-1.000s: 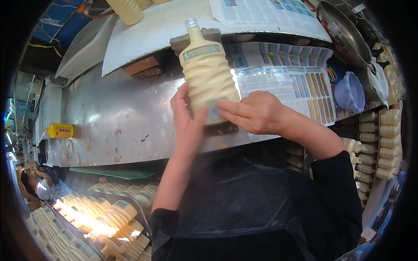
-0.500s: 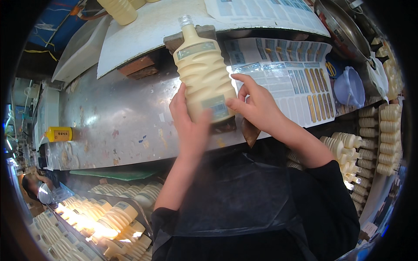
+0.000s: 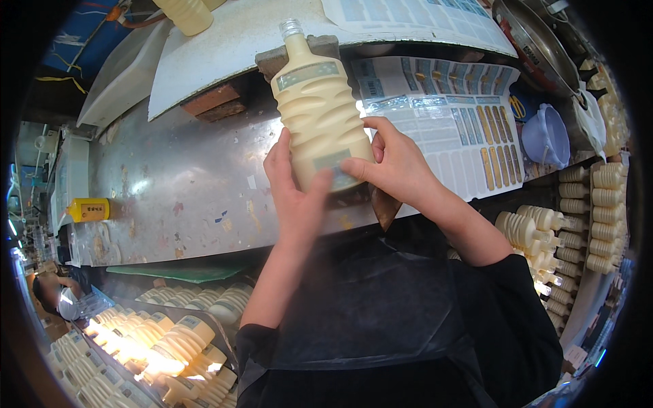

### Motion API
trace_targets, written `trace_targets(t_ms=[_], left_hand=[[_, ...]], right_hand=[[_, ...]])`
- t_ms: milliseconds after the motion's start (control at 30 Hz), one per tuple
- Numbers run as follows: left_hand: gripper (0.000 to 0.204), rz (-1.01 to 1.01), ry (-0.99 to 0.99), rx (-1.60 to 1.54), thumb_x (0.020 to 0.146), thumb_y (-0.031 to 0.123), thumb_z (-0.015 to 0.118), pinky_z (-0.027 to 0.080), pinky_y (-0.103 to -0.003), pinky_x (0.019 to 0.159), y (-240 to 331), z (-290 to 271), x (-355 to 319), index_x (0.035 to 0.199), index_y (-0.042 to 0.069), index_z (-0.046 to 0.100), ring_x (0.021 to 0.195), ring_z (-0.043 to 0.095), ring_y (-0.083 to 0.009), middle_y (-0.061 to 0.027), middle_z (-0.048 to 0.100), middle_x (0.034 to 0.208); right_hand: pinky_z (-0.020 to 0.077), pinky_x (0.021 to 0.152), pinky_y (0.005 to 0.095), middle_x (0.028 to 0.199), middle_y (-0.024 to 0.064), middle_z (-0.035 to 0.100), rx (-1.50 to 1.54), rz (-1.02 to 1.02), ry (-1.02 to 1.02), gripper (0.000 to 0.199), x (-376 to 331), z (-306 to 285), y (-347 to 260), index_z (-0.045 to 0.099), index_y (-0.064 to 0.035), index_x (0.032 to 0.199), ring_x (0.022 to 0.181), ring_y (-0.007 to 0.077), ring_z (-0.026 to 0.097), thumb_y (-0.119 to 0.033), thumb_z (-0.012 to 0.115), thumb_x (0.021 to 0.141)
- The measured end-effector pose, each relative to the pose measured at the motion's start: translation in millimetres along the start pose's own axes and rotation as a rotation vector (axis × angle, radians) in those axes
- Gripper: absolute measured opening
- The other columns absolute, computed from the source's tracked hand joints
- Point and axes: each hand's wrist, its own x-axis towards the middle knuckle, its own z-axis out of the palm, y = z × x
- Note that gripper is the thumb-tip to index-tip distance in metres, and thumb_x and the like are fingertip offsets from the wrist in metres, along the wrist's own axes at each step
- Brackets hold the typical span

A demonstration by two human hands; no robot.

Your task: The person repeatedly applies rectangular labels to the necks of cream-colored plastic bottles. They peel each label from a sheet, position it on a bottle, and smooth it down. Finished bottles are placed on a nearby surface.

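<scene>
From the head view I see my left hand point(image 3: 296, 194) wrapped around the lower left side of a cream ribbed bottle point(image 3: 318, 115), held above the metal counter point(image 3: 170, 197), neck pointing away from me. My right hand point(image 3: 398, 166) presses its fingertips point(image 3: 350, 165) on a small label point(image 3: 335, 163) near the bottle's base. Sheets of stickers point(image 3: 449, 115) lie just right of it, and more bottles point(image 3: 170, 340) are stacked below left.

A scuffed, shiny metal worktop point(image 3: 170, 197) stretches under and to the left of the hands, catching bright glare. Beyond them lies a white board point(image 3: 231, 41) propped on wooden blocks point(image 3: 211, 102). Far left is a small yellow box point(image 3: 88, 209); lower left, stacked cream bottles point(image 3: 163, 347) glow in strong light.
</scene>
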Motion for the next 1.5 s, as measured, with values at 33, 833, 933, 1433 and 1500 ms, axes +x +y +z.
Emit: trace_targets(t_ms=[33,833,933,1433,1500], left_hand=[[0.084,-0.004,-0.001,-0.009,0.084,0.015,0.072,0.038,-0.042,0.115,0.6,0.0,-0.1,0.158,0.005,0.033,0.136,0.043,-0.0302,-0.0166,0.037,0.144],[0.075,0.018,-0.008,-0.109,0.093,0.013,0.064,0.035,-0.04,0.117,-8.4,-1.8,-0.6,0.16,0.005,0.032,0.139,0.04,-0.029,-0.0162,0.036,0.147],[0.075,0.017,-0.005,-0.088,0.092,0.013,0.065,0.035,-0.04,0.117,-5.2,1.4,0.1,0.159,0.005,0.032,0.139,0.04,-0.0288,-0.0163,0.036,0.147],[0.076,-0.008,-0.007,-0.069,0.092,0.016,0.067,0.036,-0.04,0.117,-2.0,1.0,-0.8,0.159,0.006,0.032,0.138,0.041,-0.0295,-0.0166,0.034,0.147],[0.076,-0.005,-0.006,-0.07,0.092,0.017,0.066,0.036,-0.04,0.117,-1.7,1.2,-0.9,0.159,0.006,0.032,0.138,0.041,-0.0296,-0.0167,0.033,0.147]], right_hand=[[0.0457,0.066,0.0297,0.078,0.0009,0.05,0.001,-0.003,0.005,0.078,0.0,0.7,1.2,0.055,-0.0012,0.136,0.072,0.0131,0.053,-0.04,0.085,0.075],[0.0458,0.07,0.0283,0.081,0.0007,0.052,0.082,-0.014,-0.059,0.081,-3.6,-1.0,1.7,0.05,-0.0008,0.145,0.076,0.0119,0.053,-0.041,0.082,0.082],[0.046,0.07,0.0282,0.081,0.0008,0.052,0.045,-0.031,-0.021,0.08,-3.2,1.8,4.6,0.05,0.0,0.143,0.076,0.0117,0.052,-0.04,0.082,0.081],[0.0465,0.068,0.0278,0.079,-0.0002,0.051,0.068,-0.039,0.001,0.077,-3.2,5.1,7.2,0.051,-0.0007,0.142,0.073,0.0108,0.052,-0.036,0.082,0.081],[0.0466,0.068,0.0279,0.079,-0.0002,0.051,0.074,-0.035,0.0,0.077,-3.7,4.9,6.8,0.051,-0.0008,0.142,0.073,0.0108,0.052,-0.036,0.082,0.081]])
